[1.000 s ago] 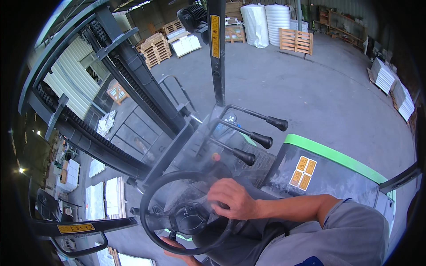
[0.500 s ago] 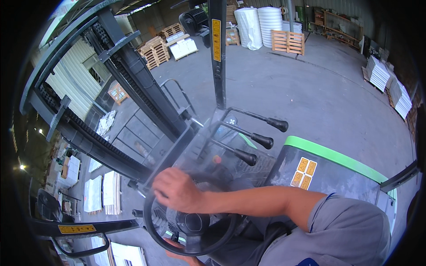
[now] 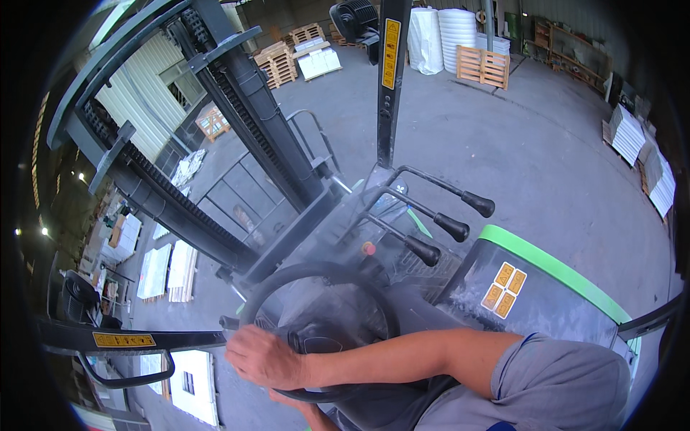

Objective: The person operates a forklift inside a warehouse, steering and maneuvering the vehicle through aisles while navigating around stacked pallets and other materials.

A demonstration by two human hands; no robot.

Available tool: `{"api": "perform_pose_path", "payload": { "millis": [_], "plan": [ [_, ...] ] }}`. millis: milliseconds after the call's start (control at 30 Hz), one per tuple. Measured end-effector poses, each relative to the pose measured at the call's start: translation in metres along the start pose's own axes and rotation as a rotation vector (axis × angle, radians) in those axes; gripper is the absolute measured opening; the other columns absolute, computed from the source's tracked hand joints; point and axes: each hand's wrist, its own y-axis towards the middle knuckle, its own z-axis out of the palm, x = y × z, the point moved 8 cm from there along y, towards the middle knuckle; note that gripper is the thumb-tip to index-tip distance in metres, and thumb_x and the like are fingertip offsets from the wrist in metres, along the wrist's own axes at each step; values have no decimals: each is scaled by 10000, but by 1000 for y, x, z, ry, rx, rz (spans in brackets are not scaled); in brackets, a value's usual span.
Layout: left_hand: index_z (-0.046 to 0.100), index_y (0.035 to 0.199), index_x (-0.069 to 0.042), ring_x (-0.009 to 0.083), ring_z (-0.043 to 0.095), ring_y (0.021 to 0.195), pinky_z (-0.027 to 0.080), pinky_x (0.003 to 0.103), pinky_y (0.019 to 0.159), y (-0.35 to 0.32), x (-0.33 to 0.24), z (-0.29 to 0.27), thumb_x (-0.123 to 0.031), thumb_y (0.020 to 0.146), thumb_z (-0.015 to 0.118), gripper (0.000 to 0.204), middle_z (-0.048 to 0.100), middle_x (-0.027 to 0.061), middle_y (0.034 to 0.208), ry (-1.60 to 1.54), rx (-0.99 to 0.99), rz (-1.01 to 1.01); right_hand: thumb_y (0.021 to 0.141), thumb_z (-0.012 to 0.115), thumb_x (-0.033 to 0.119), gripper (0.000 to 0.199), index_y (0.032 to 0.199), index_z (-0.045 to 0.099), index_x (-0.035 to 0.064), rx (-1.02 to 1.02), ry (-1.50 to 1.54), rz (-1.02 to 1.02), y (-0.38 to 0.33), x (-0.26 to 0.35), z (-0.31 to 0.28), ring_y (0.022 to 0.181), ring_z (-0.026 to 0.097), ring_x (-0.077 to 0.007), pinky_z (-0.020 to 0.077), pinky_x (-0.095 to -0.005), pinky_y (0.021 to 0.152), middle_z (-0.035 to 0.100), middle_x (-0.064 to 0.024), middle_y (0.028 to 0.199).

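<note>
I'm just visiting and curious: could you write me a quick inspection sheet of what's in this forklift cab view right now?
Surface: grey concrete floor, bare ahead of the truck.
Job's things: black steering wheel; three black-knobbed levers; mast upright in front.
Clutter: wooden pallets, white rolls and stacked white sheets along the edges.
Hands: right hand rests on the wheel's left rim, arm crossed over; left hand sits at the wheel's lower edge, mostly hidden.
Cables: nothing seen.
Surroundings: warehouse yard, corrugated wall on the left, green body panel on the right.
</note>
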Motion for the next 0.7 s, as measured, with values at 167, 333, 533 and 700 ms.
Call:
{"api": "perform_pose_path", "payload": {
  "millis": [167,333,533,700],
  "plan": [
    [588,818,60,153,480,669,411,355,571,-65,-39,-25,-249,1073,581,401,548,40,711,356,26,66,724,687,60,137,838,618,29,134,36,-14,-67,65,-26,898,585,-261,508,-378,840,544,-90,879],
    [545,793,41,150,435,669,376,355,563,-127,-73,-44,-259,1078,575,415,505,31,705,457,39,92,751,692,78,162,885,625,17,187,124,-66,-153,135,-110,932,589,-267,521,-413,943,565,-84,942],
    [494,764,18,145,382,669,335,354,553,-183,-113,-56,-270,1085,569,438,454,20,697,544,61,107,822,770,35,161,971,715,5,260,150,48,-236,171,-242,970,675,-279,573,-434,888,690,-87,1027],
    [419,735,-6,150,319,647,272,380,521,-238,-148,-69,-289,1084,564,472,371,17,658,421,10,82,810,795,33,202,995,716,16,257,110,117,-271,196,-309,946,679,-263,575,-426,873,692,-67,1033]
  ]
}}
